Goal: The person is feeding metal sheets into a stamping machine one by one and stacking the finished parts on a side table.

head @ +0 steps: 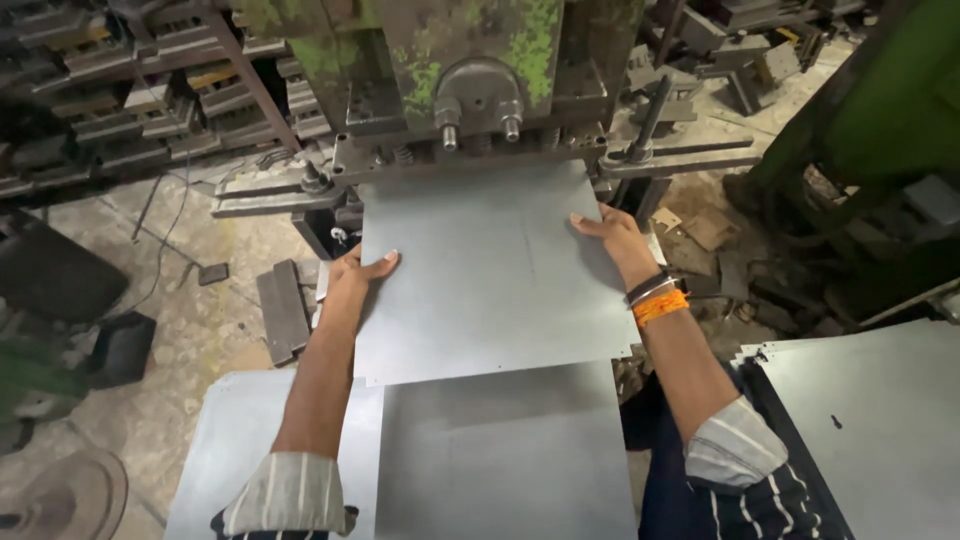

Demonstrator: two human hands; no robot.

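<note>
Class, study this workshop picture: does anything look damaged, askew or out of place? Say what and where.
The press has green paint flaking off in patches, bare metal showing. Scrap pieces litter the floor to its right. The metal sheet, held by the left hand and right hand, lies straight.

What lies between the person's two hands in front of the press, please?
In the head view, only the bare grey metal sheet spans from the left hand to the right hand; each grips one side edge.
</note>
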